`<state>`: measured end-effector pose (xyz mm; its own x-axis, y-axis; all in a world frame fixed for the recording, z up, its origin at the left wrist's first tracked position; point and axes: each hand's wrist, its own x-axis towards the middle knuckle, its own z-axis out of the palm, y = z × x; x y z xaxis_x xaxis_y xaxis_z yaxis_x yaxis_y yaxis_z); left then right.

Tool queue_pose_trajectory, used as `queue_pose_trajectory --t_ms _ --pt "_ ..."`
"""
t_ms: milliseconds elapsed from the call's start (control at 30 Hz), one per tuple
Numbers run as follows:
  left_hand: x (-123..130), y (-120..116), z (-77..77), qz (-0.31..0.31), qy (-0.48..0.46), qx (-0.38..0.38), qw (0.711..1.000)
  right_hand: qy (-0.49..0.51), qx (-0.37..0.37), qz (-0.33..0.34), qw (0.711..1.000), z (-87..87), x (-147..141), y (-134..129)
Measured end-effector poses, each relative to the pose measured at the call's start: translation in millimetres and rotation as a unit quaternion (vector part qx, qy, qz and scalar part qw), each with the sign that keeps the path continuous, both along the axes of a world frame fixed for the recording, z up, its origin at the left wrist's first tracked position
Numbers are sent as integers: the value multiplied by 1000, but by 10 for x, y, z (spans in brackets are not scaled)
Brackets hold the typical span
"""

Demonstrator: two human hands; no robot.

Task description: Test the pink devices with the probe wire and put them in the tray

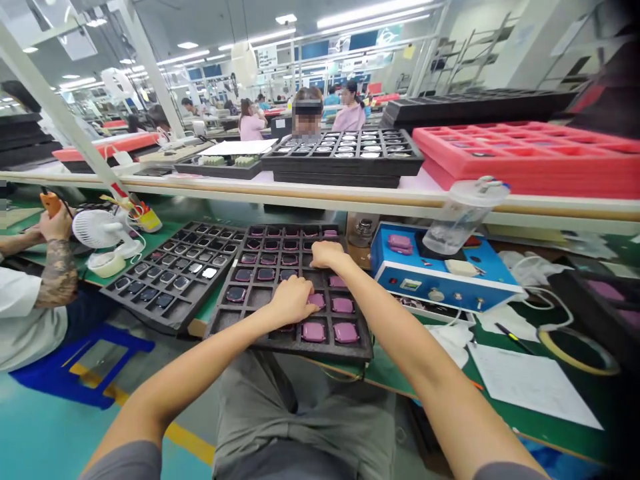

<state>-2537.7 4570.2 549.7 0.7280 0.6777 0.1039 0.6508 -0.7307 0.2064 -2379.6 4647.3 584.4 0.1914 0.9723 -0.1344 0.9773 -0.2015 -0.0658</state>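
A black foam tray (260, 298) with square cells lies on the bench in front of me. Its left and far cells hold watch cases with dark screens (236, 294); purple watch cases (313, 332) lie plain side up in the near right cells. My left hand (294, 301) is closed over the middle of the tray, thumb and fingers at the edge of one purple watch case (317, 301). Farther back, my right hand (327, 255) is closed with curled fingers low over a cell. Whatever is under its fingertips is hidden.
Left of it lies a second tray of watch cases (165, 280), beside a white fan (100, 230). A blue control box (445, 280) carries a plastic cup (457, 217). Paper (535, 383) and a tape roll (580, 352) lie right. The shelf (310, 193) crosses ahead. A co-worker's arm (57, 247) is left.
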Motion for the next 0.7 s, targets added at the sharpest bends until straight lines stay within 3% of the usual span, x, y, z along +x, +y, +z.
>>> queue_pose_trajectory --t_ms 100,233,467,533,600,667,700 --pt "-5 93 2 -19 6 -17 1000 51 22 -1 998 12 28 25" --pt "43 209 60 -64 33 -34 997 158 106 12 982 7 148 -56" --pt "103 218 149 -120 80 -25 989 362 262 -6 895 -182 476 -512" --pt "82 254 129 -129 73 -36 988 440 301 -11 846 -275 560 -627" --pt "67 345 107 -133 29 -75 988 549 331 -27 767 -357 633 -709" --pt "82 483 94 -123 -68 -149 979 642 334 -52 688 -406 687 -767" --pt "108 561 91 -116 -133 -196 965 667 329 -62 665 -415 706 -790"
